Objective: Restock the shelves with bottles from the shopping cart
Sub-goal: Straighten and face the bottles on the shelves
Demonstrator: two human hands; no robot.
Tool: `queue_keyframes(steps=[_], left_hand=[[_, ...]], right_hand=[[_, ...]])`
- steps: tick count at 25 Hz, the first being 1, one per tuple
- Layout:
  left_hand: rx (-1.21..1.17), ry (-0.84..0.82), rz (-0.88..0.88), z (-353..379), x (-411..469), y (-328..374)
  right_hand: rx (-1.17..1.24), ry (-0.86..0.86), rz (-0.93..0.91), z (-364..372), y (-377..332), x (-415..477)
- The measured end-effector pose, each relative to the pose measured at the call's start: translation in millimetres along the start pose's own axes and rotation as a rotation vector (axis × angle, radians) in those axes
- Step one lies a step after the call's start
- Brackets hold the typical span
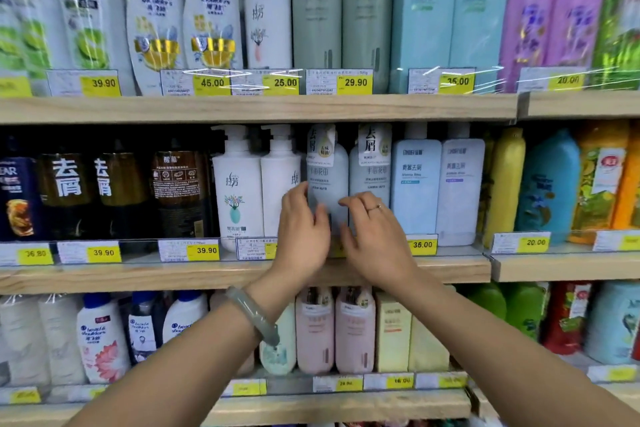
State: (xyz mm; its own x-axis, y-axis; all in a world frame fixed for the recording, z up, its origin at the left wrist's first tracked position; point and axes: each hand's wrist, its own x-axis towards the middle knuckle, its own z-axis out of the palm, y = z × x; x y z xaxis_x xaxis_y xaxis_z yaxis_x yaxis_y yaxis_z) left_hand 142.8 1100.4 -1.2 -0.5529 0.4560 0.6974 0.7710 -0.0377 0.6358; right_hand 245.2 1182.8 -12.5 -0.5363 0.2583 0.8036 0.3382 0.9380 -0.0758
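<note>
Two hands on one pale bottle (327, 177) on the mid shelf (138, 276), so you're prob. seating it in its row, btwn the white pump bottle (280, 177) and the twin bottle (370, 177); next: nudge it back, label fwd, then let go; your left hand (301, 229) curls round its left side; your right hand (375, 236), fingers half bent, touches its right side; gripping or not, can't tell.

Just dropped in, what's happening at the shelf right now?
A person has both hands on a pale blue bottle on the middle shelf. The left hand curls round its left side. The right hand has its fingers against the lower front; whether it grips is unclear. The bottle stands upright beside a matching bottle. No cart is in view.
</note>
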Motion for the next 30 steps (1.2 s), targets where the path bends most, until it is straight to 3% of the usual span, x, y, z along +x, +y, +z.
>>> queue_keyframes(steps=[4, 7, 10, 13, 19, 21, 23, 27, 30], left_hand=[[-0.143, 0.025, -0.261, 23.9, 18.7, 5.0], [-0.185, 0.022, -0.451, 36.8, 21.2, 16.0], [-0.189, 0.028, -0.485, 42.9, 20.8, 23.2], [-0.135, 0.015, -0.432, 39.0, 10.0, 28.7], [-0.074, -0.091, -0.362, 31.1, -5.1, 28.6], [-0.054, -0.038, -0.288, 21.7, -6.1, 16.7], [0.015, 0.073, -0.181, -0.3, -6.6, 5.9], [0.471, 0.270, 0.100, -58.7, 19.5, -19.6], [0.771, 0.195, 0.251, -77.6, 41.1, -35.6]], right_hand=[[0.211, -0.103, 0.130, 8.0, -7.3, 7.5], [0.331, -0.089, 0.201, 14.1, -7.1, 3.5], [0.347, -0.126, 0.221, 12.3, -7.7, 3.5], [0.240, -0.189, 0.168, 11.5, -9.8, 4.6], [0.419, -0.155, 0.290, 11.7, -17.9, 1.3], [0.259, -0.151, 0.278, 16.0, -21.3, 1.6], [0.099, -0.029, 0.198, 18.6, -26.7, 5.4], [-0.096, 0.045, -0.047, 21.0, -47.2, 36.0], [-0.213, 0.036, -0.091, 25.4, -62.1, 60.5]])
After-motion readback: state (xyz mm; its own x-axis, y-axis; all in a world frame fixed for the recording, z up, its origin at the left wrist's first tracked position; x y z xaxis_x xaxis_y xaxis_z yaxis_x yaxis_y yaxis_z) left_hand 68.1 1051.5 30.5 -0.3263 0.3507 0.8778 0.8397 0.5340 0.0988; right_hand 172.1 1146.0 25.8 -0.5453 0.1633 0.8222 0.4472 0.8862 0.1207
